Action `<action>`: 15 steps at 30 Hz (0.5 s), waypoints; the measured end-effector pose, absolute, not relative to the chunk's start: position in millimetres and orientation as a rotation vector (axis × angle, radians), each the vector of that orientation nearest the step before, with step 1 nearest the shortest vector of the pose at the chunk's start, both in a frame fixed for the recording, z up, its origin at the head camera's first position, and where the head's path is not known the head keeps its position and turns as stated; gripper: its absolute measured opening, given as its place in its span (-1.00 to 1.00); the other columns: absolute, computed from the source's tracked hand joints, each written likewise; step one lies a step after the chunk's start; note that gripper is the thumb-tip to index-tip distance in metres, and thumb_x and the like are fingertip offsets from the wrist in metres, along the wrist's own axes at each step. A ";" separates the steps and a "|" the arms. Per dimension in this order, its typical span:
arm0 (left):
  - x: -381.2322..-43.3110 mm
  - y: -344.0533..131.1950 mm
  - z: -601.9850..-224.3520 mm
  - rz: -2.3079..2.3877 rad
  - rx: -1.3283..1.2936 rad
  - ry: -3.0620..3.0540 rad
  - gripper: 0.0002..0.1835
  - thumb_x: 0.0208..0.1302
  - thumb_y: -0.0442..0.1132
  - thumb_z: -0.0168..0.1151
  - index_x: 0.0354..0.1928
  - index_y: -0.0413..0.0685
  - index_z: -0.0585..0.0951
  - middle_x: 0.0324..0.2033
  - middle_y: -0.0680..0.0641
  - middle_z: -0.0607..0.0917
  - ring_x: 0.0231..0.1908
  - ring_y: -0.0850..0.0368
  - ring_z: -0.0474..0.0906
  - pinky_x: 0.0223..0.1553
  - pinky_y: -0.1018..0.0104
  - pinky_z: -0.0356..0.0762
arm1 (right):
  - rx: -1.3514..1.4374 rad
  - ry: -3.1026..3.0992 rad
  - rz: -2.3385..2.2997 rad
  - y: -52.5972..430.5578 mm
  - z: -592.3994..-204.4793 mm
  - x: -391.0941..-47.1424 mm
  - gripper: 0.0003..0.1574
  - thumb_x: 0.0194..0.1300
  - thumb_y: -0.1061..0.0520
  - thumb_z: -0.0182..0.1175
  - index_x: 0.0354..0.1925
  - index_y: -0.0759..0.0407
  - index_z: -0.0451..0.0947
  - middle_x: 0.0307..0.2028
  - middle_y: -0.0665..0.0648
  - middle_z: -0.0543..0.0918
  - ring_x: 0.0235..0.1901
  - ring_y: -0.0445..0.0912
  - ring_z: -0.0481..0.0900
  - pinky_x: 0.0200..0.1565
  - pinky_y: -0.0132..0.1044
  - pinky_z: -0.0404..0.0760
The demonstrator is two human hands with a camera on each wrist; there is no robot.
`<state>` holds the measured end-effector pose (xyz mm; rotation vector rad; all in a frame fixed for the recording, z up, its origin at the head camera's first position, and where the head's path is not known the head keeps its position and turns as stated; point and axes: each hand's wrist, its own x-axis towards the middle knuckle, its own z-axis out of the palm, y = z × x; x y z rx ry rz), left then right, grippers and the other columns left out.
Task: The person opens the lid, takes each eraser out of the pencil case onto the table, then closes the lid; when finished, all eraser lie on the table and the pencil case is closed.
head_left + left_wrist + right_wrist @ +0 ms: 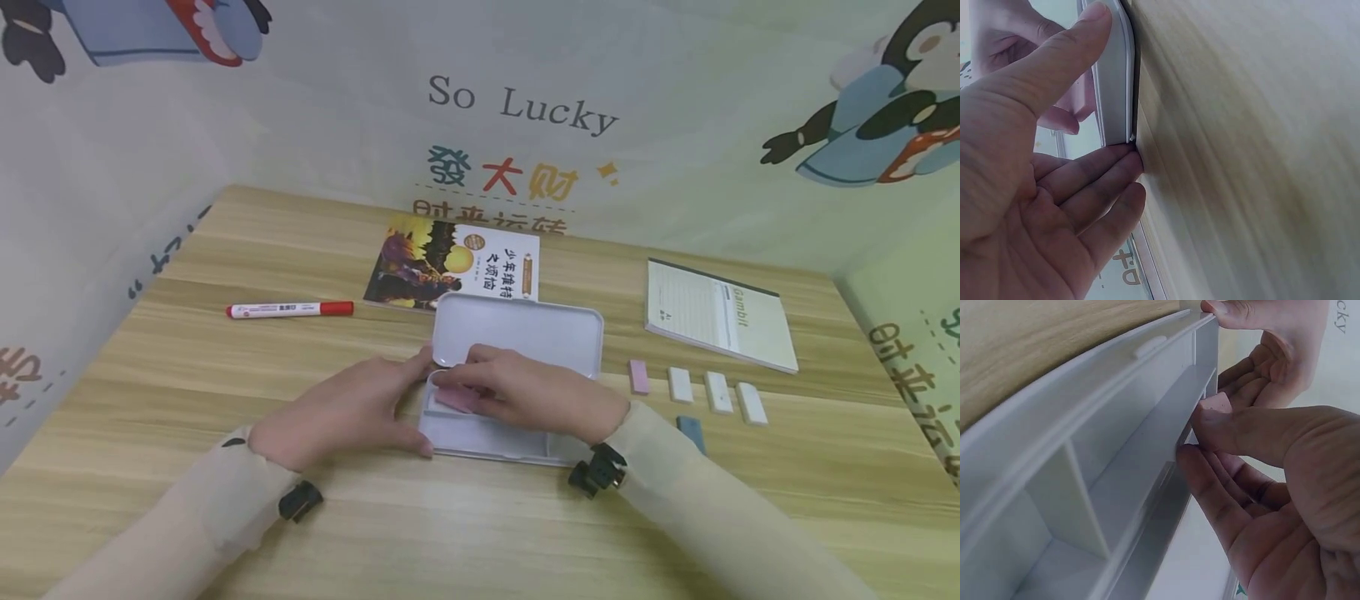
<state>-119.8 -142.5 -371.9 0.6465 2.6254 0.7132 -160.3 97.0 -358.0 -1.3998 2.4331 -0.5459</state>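
A white pencil case (487,435) lies with its lid (517,329) raised, and dividers split its tray into compartments. My left hand (341,408) holds the left end of the case, thumb at the front corner and fingers by the hinge side. Between thumb and fingers, my right hand (525,392) pinches a pink eraser (459,400) at the narrow rear compartment. The right wrist view shows one end of that eraser (1219,402) past the thumb; the fingers hide the rest. Whether it touches the compartment's floor I cannot tell.
Right of the case lie another pink eraser (639,377), several white ones (718,392) and a blue one (690,433), partly hidden by the right sleeve. Behind are a notebook (720,315) and a picture-covered book (453,262). A red-capped marker (289,309) lies left.
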 end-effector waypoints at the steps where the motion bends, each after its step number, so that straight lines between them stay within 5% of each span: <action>1: -119.7 -142.5 -371.9 0.713 0.644 2.625 0.30 0.01 0.09 0.67 0.65 -0.22 0.08 0.47 -0.25 0.49 0.41 -0.13 0.52 0.47 -0.08 0.47 | -1.394 2.436 -0.539 97.5 -357.6 -160.1 -0.52 0.53 0.19 0.21 0.36 0.06 0.59 -0.13 0.04 0.67 -0.24 -0.20 0.49 -0.20 -0.48 0.55; 15: -119.5 -142.1 -372.2 0.719 0.648 2.640 0.30 -0.03 0.06 0.69 0.63 -0.26 0.13 0.43 -0.25 0.54 0.37 -0.12 0.56 0.44 -0.08 0.50 | -1.206 2.500 -0.639 110.7 -358.7 -156.2 -0.47 0.45 0.16 0.32 0.34 0.11 0.56 -0.08 0.01 0.70 -0.14 -0.22 0.59 -0.02 -0.40 0.68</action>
